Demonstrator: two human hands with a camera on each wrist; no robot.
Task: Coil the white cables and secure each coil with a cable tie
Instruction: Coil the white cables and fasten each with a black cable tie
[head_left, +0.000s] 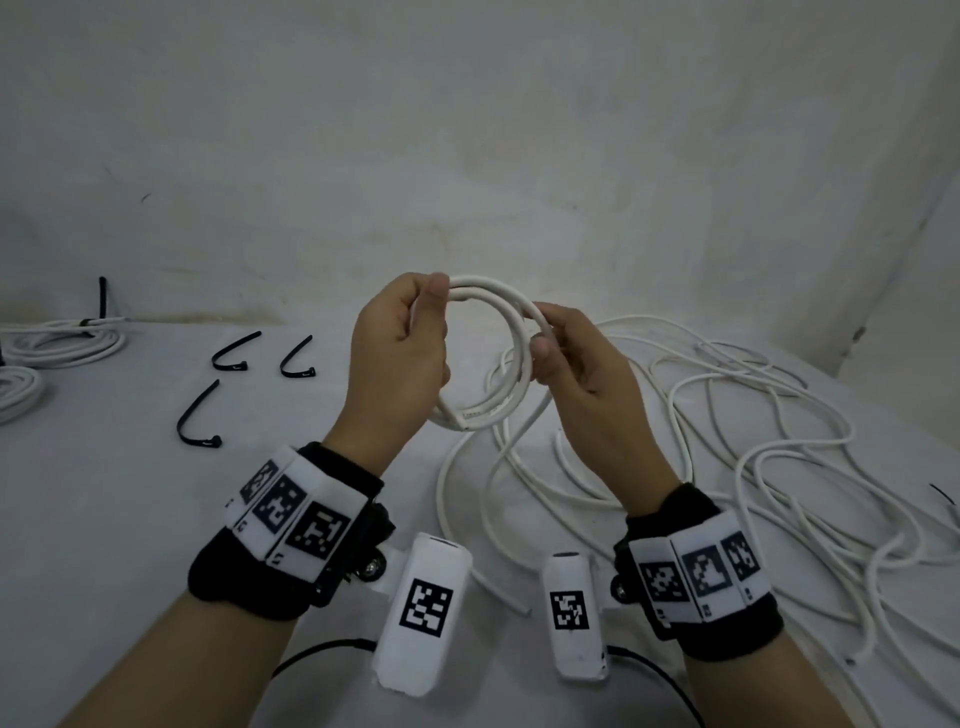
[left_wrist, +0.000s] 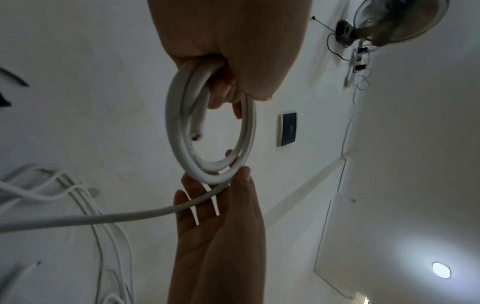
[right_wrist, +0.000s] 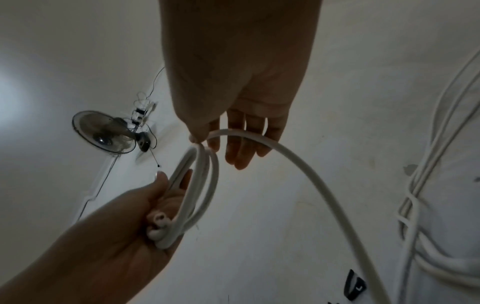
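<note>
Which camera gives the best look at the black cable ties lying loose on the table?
The head view: three loose cable ties lie left of the hands. The right wrist view catches only one at its bottom edge; the left wrist view shows dark blurs.

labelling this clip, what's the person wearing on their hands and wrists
Both hands are bare, left hand and right hand. Each wrist carries a black fabric band faced with white panels printed with square black-and-white markers. A white boxy camera unit, also marker-tagged, is mounted at each wrist, trailing a thin black cable.
</note>
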